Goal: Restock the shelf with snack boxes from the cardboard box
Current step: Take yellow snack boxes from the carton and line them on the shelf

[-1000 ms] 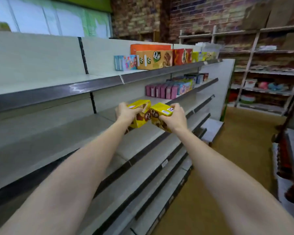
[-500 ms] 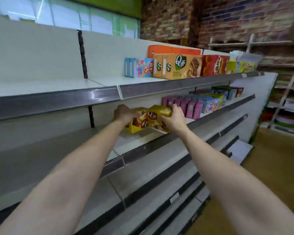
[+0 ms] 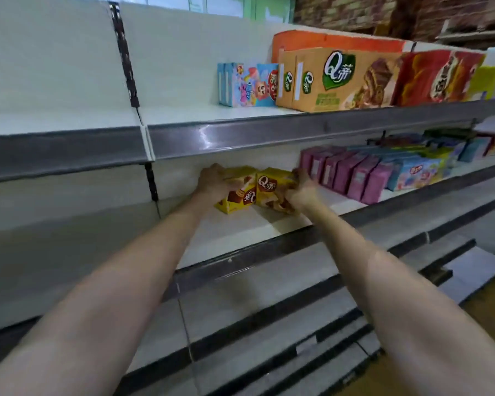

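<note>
On the shelf (image 3: 240, 232), left hand (image 3: 215, 181) and right hand (image 3: 303, 190) each grip a yellow snack box (image 3: 272, 185).

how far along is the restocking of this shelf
Done: pink boxes already line the second shelf. In hand: left hand and right hand each hold a yellow snack box at that shelf. Left: letting go; much shelf stays bare; the cardboard box is out of view.
</note>
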Demonstrator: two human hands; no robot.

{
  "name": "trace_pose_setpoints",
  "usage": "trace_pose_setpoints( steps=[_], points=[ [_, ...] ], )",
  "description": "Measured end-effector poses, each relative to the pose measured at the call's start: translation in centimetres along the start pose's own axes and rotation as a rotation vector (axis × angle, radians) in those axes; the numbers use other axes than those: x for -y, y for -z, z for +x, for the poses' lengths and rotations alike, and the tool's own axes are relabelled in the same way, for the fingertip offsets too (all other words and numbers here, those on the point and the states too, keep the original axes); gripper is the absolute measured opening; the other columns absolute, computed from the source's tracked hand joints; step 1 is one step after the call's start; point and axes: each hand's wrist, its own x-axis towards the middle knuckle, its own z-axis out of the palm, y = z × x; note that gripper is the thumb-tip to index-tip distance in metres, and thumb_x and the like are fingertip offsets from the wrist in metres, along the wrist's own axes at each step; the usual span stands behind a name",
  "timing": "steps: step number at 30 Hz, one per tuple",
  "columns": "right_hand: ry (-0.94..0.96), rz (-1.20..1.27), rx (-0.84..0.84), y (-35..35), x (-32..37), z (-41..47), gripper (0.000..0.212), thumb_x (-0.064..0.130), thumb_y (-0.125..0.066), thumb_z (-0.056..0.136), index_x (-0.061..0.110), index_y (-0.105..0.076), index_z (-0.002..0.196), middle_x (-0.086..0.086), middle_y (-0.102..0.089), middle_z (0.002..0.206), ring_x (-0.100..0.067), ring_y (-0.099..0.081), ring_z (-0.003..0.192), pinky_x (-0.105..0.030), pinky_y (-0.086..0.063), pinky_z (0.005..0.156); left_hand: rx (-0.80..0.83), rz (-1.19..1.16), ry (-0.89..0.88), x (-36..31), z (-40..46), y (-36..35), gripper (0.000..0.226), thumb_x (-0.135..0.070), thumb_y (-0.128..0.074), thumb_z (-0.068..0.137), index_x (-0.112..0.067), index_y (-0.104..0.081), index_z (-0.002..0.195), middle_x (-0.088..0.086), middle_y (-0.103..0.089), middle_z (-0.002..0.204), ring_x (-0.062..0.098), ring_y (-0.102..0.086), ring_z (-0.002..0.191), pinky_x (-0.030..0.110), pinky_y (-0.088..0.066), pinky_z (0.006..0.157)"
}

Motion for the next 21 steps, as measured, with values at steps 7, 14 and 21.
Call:
trace_pose_setpoints(
  steps=[7, 14, 21],
  points=[
    [0.136, -0.166, 0.148, 1.6, -2.8, 5.8, 0.073, 0.040, -0.065, 0.089, 0.021, -0.034, 0.152, -0.018, -0.041, 0.148, -0.033, -0.038, 0.136, -0.034, -0.032, 0.111, -0.055, 0.071, 0.122, -2.6, 0.0, -1.0, 0.071, -0.039, -0.089, 0.063, -0.006, -0.059, 0.119, 0.015, -0.064, 0.122, 0.032, -0.062, 0.110, 0.043, -0.052, 0.093],
    [0.366, -0.261, 0.223, 1.9, -4.7, 7.9, 0.076, 0.042, -0.064, 0.088, 0.024, -0.030, 0.153, -0.013, -0.025, 0.158, -0.033, -0.023, 0.145, -0.037, -0.022, 0.120, -0.022, 0.463, 0.235, -5.2, -1.4, -1.4, 0.065, -0.049, -0.069, 0.086, -0.010, -0.052, 0.135, 0.015, -0.048, 0.135, 0.038, -0.038, 0.132, 0.043, -0.038, 0.108],
    [0.636, -0.379, 0.359, 3.3, -3.2, 7.9, 0.085, 0.037, -0.071, 0.083, 0.024, -0.025, 0.154, -0.004, -0.031, 0.158, -0.023, -0.027, 0.146, -0.047, -0.014, 0.119, 0.012, 0.750, 0.209, -8.1, -3.1, -2.8, 0.062, -0.044, -0.059, 0.094, -0.021, -0.039, 0.147, 0.010, -0.047, 0.144, 0.035, -0.041, 0.131, 0.045, -0.041, 0.105]
  ],
)
